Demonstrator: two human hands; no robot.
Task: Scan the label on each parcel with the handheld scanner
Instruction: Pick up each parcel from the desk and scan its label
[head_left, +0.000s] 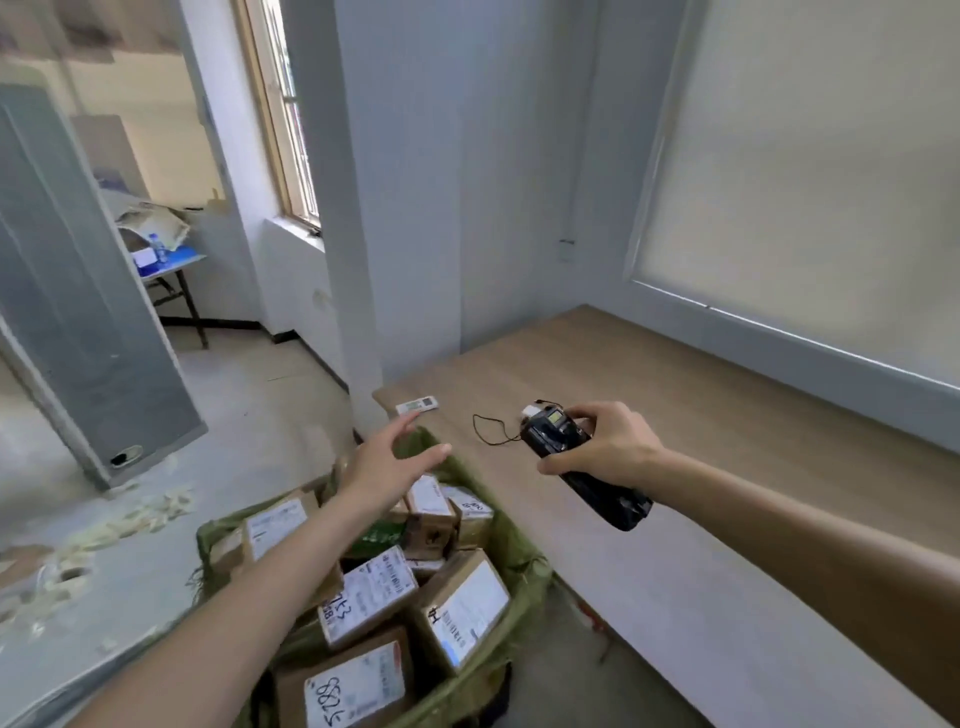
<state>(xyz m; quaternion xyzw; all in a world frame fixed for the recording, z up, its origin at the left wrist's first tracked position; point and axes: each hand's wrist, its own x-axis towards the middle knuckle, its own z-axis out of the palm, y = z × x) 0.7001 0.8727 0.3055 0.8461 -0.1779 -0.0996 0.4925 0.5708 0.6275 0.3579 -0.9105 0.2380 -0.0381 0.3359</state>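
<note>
The step in hand looks like the fetching of a parcel: no box is lifted yet, so the scanning of this one has not begun.

At the left, the green woven sack (498, 551) sits open on the floor against the desk edge, packed with brown cardboard parcels (363, 597) whose white printed labels face mostly upward; some carry black handwritten numbers. Above the far end of the sack hangs the left hand (387, 462), its fingers (431, 453) straight and spread, thumb out, holding nothing and touching no parcel, as far as the blur allows me to say. The next move, I judge, calls for lowering that hand onto one of the upper boxes, gripping it and turning its label up toward the scanner.

Further right, on the pale wooden desk (701, 426), a small white label slip (417, 405) lies near the corner. The right hand (605, 441) hovers over the desk and grips the black handheld scanner (576, 462), fingers curled round its body with its head pointing away and left; a thin black wrist cord (491, 431) loops from its head down onto the desk. It will need aiming squarely at the label.
</note>
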